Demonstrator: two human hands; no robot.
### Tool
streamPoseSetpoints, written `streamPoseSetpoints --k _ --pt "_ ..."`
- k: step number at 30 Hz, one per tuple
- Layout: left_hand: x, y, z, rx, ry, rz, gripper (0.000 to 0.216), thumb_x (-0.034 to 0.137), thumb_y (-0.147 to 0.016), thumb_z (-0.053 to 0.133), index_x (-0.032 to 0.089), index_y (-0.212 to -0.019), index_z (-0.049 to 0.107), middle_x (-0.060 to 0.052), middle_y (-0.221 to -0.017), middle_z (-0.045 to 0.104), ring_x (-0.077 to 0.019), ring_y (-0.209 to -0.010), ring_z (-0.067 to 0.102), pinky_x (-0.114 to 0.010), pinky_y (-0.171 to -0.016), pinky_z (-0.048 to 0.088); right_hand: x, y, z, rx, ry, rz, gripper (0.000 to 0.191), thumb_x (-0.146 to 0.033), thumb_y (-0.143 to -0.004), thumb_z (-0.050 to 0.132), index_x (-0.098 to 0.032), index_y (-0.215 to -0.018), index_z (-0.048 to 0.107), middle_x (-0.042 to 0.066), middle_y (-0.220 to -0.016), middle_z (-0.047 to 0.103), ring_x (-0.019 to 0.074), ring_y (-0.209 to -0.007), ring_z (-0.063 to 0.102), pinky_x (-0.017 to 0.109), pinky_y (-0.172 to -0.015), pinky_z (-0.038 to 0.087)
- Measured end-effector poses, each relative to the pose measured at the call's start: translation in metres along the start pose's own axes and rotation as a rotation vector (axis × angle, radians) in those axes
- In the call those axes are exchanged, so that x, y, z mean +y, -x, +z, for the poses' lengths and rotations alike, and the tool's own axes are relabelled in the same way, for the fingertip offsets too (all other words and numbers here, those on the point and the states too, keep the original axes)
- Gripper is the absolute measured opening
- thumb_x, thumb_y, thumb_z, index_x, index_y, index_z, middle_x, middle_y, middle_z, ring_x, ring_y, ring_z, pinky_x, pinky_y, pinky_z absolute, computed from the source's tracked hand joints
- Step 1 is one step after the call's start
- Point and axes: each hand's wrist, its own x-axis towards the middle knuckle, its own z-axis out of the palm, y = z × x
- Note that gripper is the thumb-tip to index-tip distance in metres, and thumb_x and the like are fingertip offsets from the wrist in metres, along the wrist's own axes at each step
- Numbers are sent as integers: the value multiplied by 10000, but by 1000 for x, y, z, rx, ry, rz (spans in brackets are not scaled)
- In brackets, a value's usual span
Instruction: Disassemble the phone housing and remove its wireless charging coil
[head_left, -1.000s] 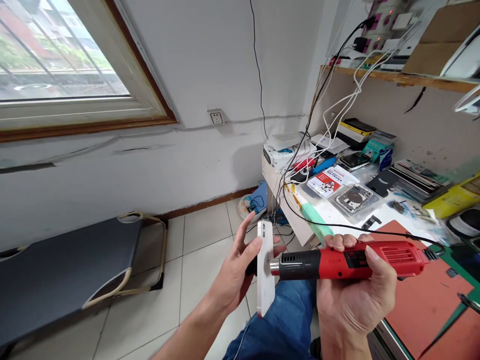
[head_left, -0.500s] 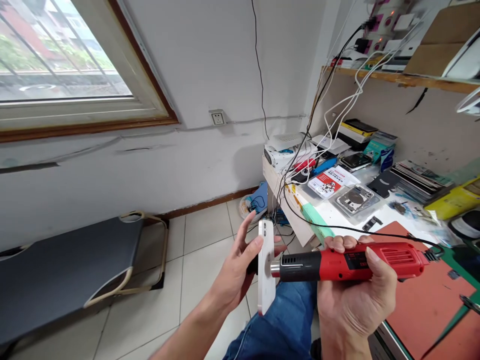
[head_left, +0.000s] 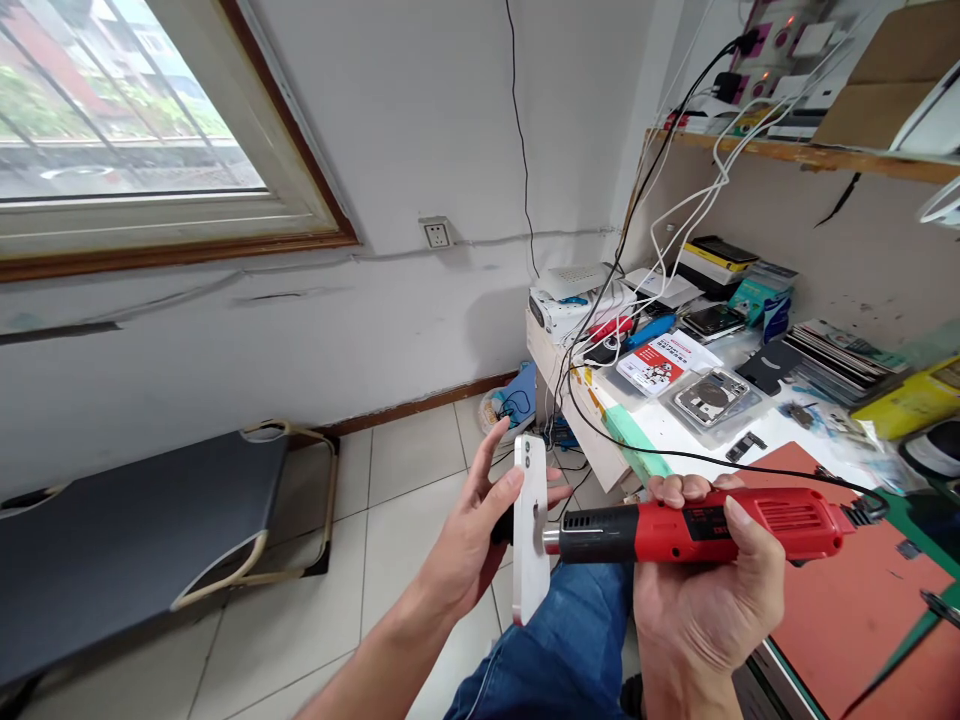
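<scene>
My left hand point(head_left: 466, 540) is closed around a white smartphone point(head_left: 530, 570), which stands on edge with its camera end up and its back turned to the right. Behind the phone, a round black piece point(head_left: 504, 527) shows between the palm and the front face; I cannot make out what it is. A red and black heat gun point(head_left: 787, 522) lies level in my right hand point(head_left: 705, 610), fingers wrapped over its body. Its metal nozzle points at the middle of the phone's back, very close to it; whether they touch I cannot tell.
To the right, a workbench point(head_left: 637, 462) carries an orange-red mat point(head_left: 847, 620), an opened phone in a clear tray point(head_left: 709, 398), boxes and small parts. The heat gun's black cord point(head_left: 720, 462) crosses its front. At left stands a grey folding cot point(head_left: 165, 540) on the tiled floor.
The phone has shifted slightly left and turned a little, so the logo on its back now shows. The heat gun has moved slightly left too. Both grips are the same.
</scene>
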Motion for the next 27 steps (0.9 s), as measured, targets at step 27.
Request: streamPoseSetpoints --k 27 --pt "2 0 3 -8 -9 -4 817 414 -983 719 472 -1635 230 -126 -1215 759 -428 -1184 740 -392 -662 668 0 -1 -6 -3 1 -26 183 -303 -757 699 -219 -901 625 -23 -777 567 125 -694 541 301 -736 527"
